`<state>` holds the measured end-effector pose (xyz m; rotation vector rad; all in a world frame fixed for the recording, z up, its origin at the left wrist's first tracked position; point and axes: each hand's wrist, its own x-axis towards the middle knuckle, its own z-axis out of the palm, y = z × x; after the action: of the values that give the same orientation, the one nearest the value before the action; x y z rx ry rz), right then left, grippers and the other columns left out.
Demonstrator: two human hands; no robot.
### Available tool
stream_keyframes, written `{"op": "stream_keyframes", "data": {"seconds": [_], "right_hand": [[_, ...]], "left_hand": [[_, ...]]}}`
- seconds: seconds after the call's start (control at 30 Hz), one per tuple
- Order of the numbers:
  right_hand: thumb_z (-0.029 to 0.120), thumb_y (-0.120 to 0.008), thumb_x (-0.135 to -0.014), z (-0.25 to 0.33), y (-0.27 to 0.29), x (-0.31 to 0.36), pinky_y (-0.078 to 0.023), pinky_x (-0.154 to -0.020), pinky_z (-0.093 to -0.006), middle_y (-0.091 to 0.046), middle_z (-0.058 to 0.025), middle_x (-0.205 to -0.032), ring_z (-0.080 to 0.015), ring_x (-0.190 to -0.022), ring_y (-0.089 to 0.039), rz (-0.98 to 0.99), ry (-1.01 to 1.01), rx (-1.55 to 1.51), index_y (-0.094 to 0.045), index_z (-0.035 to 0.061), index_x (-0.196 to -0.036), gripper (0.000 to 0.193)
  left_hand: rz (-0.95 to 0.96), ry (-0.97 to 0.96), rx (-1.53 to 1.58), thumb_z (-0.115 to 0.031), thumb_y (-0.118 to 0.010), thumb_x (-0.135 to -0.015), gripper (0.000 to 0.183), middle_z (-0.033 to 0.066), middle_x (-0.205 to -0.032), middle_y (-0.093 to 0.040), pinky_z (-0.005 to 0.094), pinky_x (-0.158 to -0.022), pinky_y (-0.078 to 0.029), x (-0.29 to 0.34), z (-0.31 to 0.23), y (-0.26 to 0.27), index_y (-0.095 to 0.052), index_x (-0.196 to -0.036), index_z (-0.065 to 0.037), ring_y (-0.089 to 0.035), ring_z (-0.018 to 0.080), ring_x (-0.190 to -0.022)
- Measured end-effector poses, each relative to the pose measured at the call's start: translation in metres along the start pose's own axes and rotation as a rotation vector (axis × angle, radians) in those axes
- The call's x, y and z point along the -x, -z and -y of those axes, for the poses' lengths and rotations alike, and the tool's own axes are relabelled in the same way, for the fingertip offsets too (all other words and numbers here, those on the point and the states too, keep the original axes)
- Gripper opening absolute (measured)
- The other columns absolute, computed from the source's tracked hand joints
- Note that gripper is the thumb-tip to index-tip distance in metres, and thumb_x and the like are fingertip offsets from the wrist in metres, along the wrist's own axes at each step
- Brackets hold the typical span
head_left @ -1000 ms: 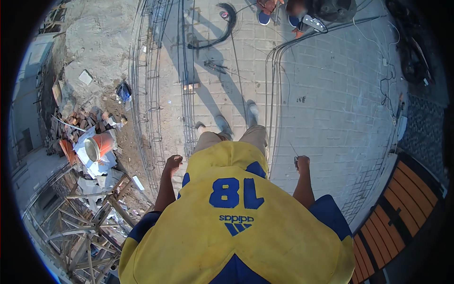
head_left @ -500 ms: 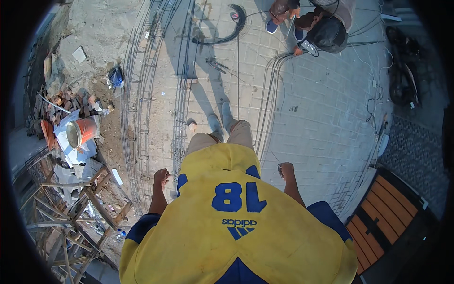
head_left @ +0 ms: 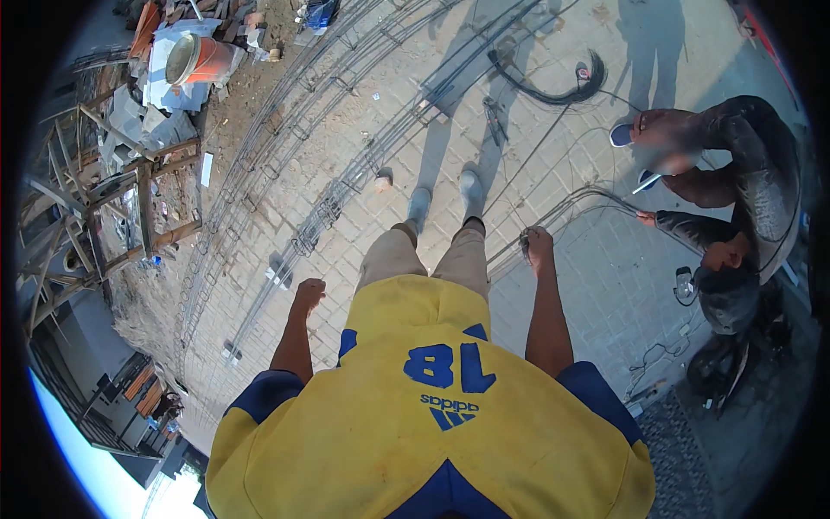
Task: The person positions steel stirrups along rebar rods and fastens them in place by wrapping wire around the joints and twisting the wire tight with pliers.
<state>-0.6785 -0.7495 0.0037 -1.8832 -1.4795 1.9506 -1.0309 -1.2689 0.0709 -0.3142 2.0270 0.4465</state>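
My left hand hangs at my side with its fingers loosely curled and apart, holding nothing. To its upper left runs a long steel rebar cage on the paving. My right hand is closed at waist height, in front of the paving. A small dark thing shows at its fingers, too small to name. Beyond that hand lie several bent steel rods. A crouching co-worker at the right has a hand at the end of these rods.
Black tie wire lies in a curved bundle at the far side, near a dark hand tool. At left are wooden trestles, rubble and an orange bucket. Loose cable trails at right. A brick piece lies near my boots.
My view has turned to the right, so the co-worker shows more fully and the trestles and bucket sit higher. My right hand has risen slightly in view. My legs have shifted in a step.
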Motion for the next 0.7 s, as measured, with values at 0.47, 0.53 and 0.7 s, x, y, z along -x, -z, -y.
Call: {"op": "stream_keyframes", "data": {"seconds": [0.47,0.53,0.7], "right_hand": [[0.016,-0.050,-0.100,0.049,-0.188,-0.223,-0.037,-0.044,-0.0238,-0.061,-0.0091,-0.072,-0.0112,-0.049,-0.048,0.719,-0.150,-0.110,-0.058,0.0026,-0.101,0.016],[0.015,-0.049,-0.100,0.030,-0.213,-0.252,-0.036,-0.044,-0.0239,-0.059,-0.0073,-0.070,-0.0109,-0.050,-0.048,0.748,-0.132,-0.047,-0.058,0.0022,-0.102,0.015],[0.011,-0.045,-0.103,-0.039,-0.255,-0.341,-0.032,-0.044,-0.0239,-0.047,-0.0012,-0.066,-0.0093,-0.050,-0.045,0.833,-0.003,0.092,-0.056,0.0010,-0.104,0.015]], "left_hand": [[0.169,-0.520,0.564,-0.022,-0.071,-0.092,0.045,0.0056,-0.090,-0.070,0.0249,-0.071,-0.050,-0.163,-0.340,-0.263,-0.062,-0.128,0.003,-0.062,0.0092,-0.076],[0.140,-0.544,0.708,-0.022,-0.070,-0.093,0.042,0.0049,-0.087,-0.068,0.0250,-0.069,-0.049,-0.221,-0.330,-0.281,-0.063,-0.126,0.003,-0.060,0.0084,-0.073],[0.137,-0.594,1.085,-0.021,-0.067,-0.095,0.030,0.0030,-0.081,-0.064,0.0253,-0.064,-0.048,-0.351,-0.319,-0.337,-0.068,-0.114,0.002,-0.056,0.0079,-0.065]]}}
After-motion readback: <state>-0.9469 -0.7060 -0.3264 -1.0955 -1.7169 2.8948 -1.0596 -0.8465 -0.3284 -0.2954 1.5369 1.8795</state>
